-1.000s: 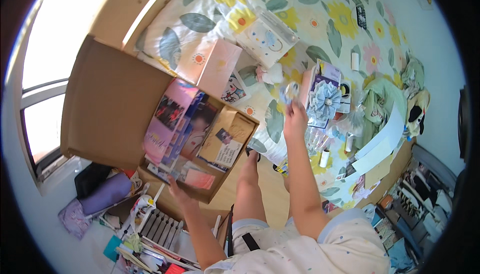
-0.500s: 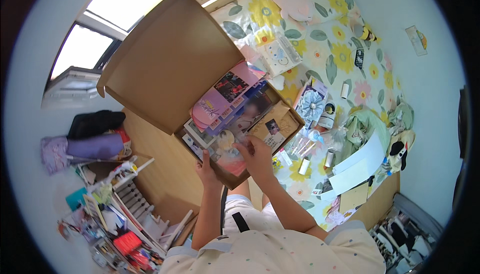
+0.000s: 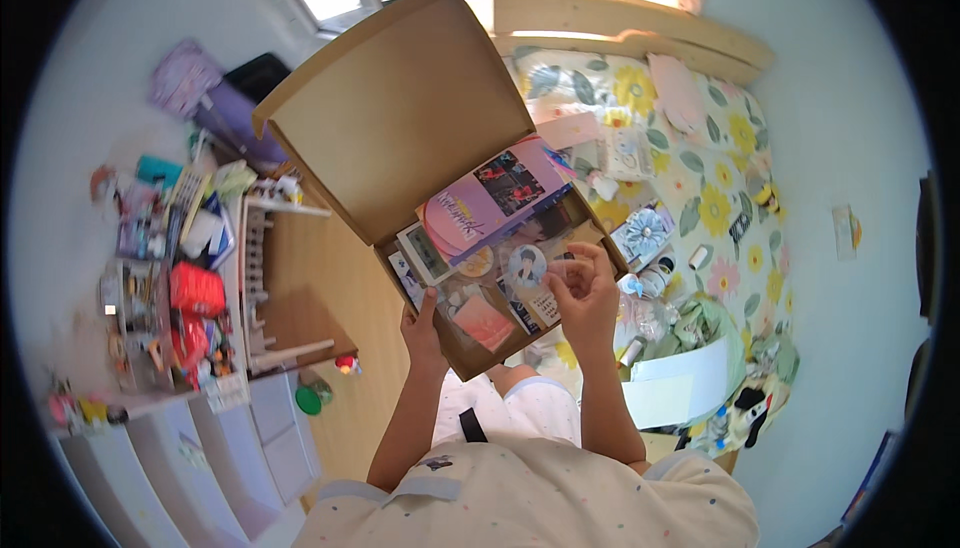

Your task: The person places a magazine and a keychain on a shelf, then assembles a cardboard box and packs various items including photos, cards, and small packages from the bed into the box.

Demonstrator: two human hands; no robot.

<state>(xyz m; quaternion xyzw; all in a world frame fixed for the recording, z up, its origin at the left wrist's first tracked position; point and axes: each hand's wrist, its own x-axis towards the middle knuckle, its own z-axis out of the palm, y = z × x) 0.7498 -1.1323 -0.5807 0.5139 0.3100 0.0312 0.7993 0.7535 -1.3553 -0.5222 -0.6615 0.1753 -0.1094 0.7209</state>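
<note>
An open cardboard box (image 3: 468,365) is held in front of me, its brown lid (image 3: 400,113) tipped up and back. My left hand (image 3: 425,336) grips its near left wall, thumb over the rim. Pinched in my right hand (image 3: 588,298) is a round badge (image 3: 526,266) with a person's picture, seemingly in a clear plastic sleeve, raised above the contents. Below lie a pink-purple printed card (image 3: 495,200), a white-edged picture card (image 3: 425,252), a round tan piece (image 3: 478,262) and a pink-red piece (image 3: 483,321) in clear plastic. My right fingers partly cover the box's right side.
To the right stands a bed with a flowered sheet (image 3: 690,163), bearing a blue scrunchie (image 3: 646,232), a green bag (image 3: 705,323) and white sheets (image 3: 675,393). A cluttered desk (image 3: 240,288) and white shelves (image 3: 190,458) line the left. A green-lidded jar (image 3: 308,400) stands on the floor.
My right hand has lifted the round badge and moved right with it. The view has turned, and the box appears slightly farther right. My left hand keeps its hold on the box.
</note>
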